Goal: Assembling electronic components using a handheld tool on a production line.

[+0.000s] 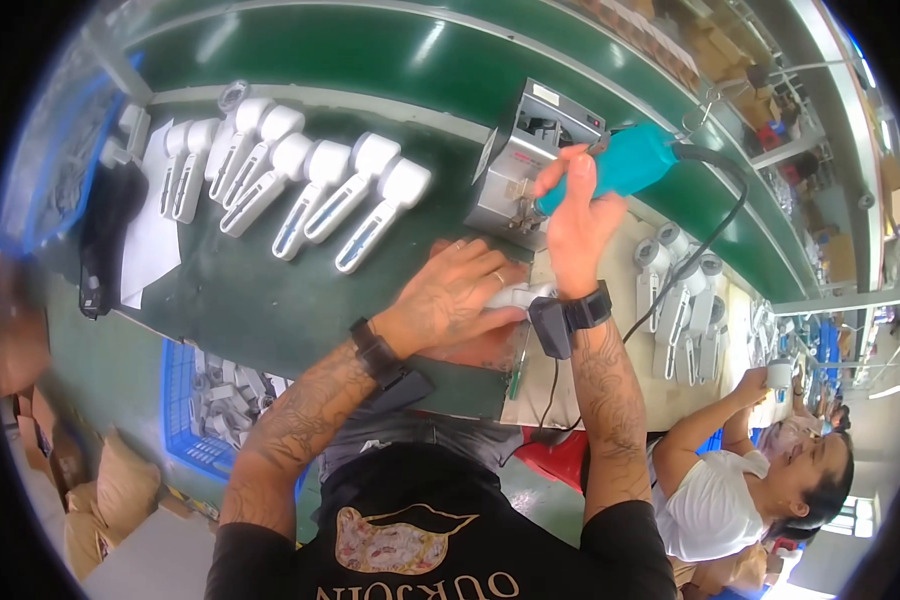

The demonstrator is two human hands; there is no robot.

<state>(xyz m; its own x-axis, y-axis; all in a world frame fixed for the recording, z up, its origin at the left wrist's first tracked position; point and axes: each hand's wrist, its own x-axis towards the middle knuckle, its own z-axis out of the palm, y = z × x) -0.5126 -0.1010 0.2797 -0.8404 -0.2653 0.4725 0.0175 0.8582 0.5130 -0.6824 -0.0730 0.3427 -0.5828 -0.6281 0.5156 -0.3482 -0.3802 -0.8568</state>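
My right hand is wrapped round a teal electric screwdriver with a black cable. Its tip points down-left at the front of a grey box-shaped screw feeder. Lower and to the left, my left hand is closed over a white plastic piece on a reddish-brown pad. Most of that piece lies hidden under my fingers and behind my right wrist. Left of the feeder, several white round-headed handheld units with slotted handles lie in a slanting row on the dark green bench top.
More white units lie on the tan bench section at right, under the hanging cable. A co-worker in a white shirt sits beyond. Below the bench stands a blue crate of grey-white parts. White paper lies at the left end.
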